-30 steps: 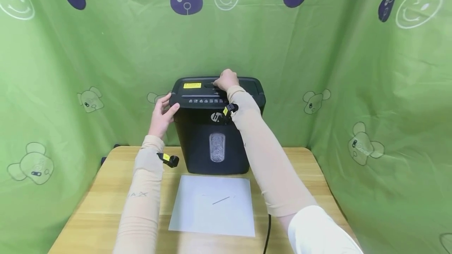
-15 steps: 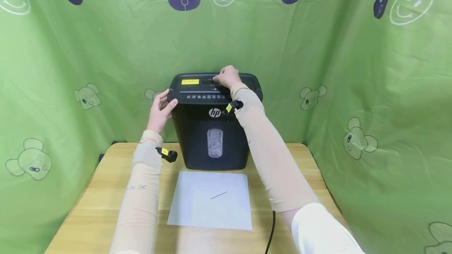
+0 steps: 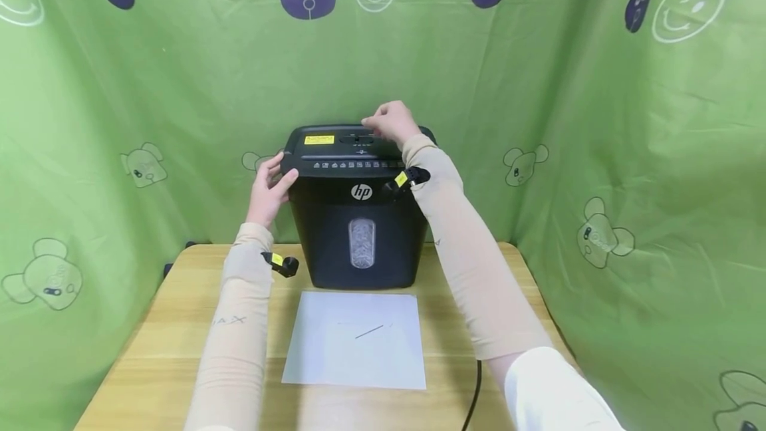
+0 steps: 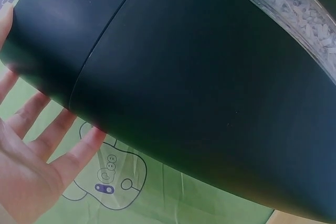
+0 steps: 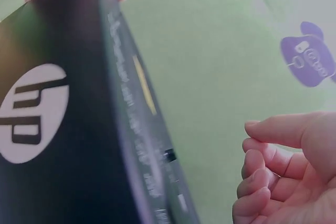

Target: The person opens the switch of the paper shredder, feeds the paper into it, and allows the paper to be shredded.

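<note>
A black HP paper shredder [image 3: 326, 231] stands upright on the table, with a window of paper scraps [image 3: 362, 243] in its front. At its upper left corner, my left hand [image 3: 269, 191] rests with the thumb near the front edge. In the left wrist view the fingers [image 4: 55, 132] are spread and fairly straight, tips against the side. My right hand [image 3: 395, 122] hovers just above the lid, near the slide switch [image 3: 356, 140]. Its fingers [image 5: 254, 182] are loosely bent, the thumb near the index fingertip, apart from the shredder and holding nothing.
A white sheet [image 3: 353, 364] with a short dark line lies on the wooden table [image 3: 161, 351] in front of the shredder. A black cable [image 3: 475, 391] runs off the near edge at right. Green printed curtain [image 3: 239, 72] hangs close behind and along both sides.
My right hand has lifted off the switch on the shredder's lid and moved slightly up and right. My left hand stays at the corner. The head view has shifted a little.
</note>
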